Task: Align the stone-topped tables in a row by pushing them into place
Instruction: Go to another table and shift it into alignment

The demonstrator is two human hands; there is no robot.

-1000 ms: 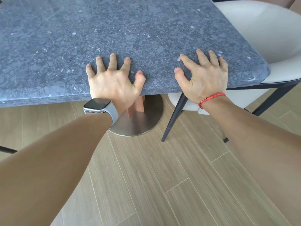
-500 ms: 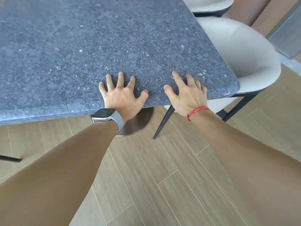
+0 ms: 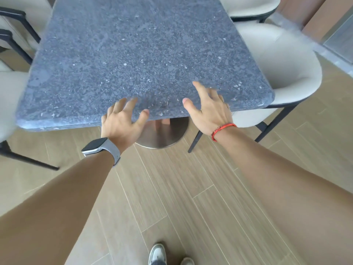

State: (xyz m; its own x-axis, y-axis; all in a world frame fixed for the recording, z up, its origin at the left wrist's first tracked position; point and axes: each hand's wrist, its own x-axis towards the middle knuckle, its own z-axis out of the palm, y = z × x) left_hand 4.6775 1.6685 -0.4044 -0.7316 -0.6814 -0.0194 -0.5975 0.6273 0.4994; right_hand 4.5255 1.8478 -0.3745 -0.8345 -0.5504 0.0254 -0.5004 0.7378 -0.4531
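Stone-topped table (image 3: 133, 54): grey-blue speckled slab with rounded corners on a round brushed-metal base (image 3: 162, 135), standing on a pale wood-plank floor (image 3: 191, 197).

Left hand (image 3: 122, 121): at the table's near edge, about midway along. The fingers are straight and slightly spread, with the tips over the top and the thumb against the rim. A grey watch (image 3: 101, 148) is on the wrist.

Right hand (image 3: 208, 109): over the near edge, toward the near right corner. The fingers are splayed and extended and grasp nothing. Blur hides whether they touch the stone. A red cord bracelet (image 3: 222, 131) is on the wrist.

Cream chair (image 3: 282, 64): black legs, tucked at the table's right edge. A second cream chair (image 3: 252, 6) is at the far right corner.

Further chairs (image 3: 11, 88): along the left edge, blurred.

Shoes (image 3: 157, 253): on the floor, well apart from the table.
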